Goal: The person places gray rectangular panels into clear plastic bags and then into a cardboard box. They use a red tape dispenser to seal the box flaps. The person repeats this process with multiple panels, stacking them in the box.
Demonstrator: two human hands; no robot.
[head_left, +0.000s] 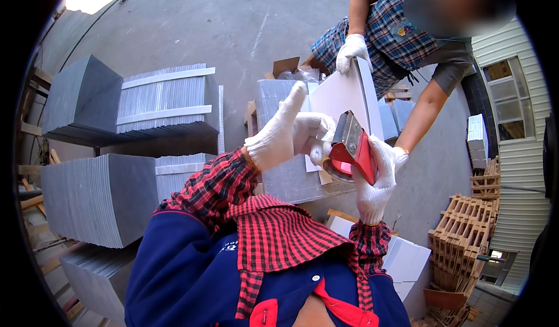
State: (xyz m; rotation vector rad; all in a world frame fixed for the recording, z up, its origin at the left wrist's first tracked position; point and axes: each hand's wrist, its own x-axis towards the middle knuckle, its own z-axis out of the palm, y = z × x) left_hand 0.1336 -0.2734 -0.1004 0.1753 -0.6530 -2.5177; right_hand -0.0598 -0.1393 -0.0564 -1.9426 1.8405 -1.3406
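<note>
Red tape dispenser (349, 149) is held up close in front of the chest, raised off everything, well above the cardboard box (291, 152) behind it. Right hand (375, 178), white-gloved, is clenched round the dispenser body from the far side, blade plate facing up and left; held that way the roll side is presented to the other hand. Left hand (285, 132), also gloved, is at the dispenser's front edge, fingers bent in at the roll, index finger stretched upward. Whether the left grip is pinching tape end or only touching the roll cannot be told; the contact is hidden by the glove.

Box sits just behind the hands, a white flap (343, 94) standing upright. That flap is steadied at its top edge by a co-worker's gloved hand (352, 50); co-worker's second hand (400, 155) is down beside the dispenser, partly hidden.

Counts:
- dispensers: one
- gloved hands in view: four, two own, two co-worker's
- grey sheet stacks (99, 199) at left: four visible, two strapped with pale bands
- wooden pallet stack (466, 234) at right: one, individual pallets too small to count
- white cartons (404, 263) low right: at least two, overlap hides the rest

Everything else rests on the concrete floor (233, 24).
</note>
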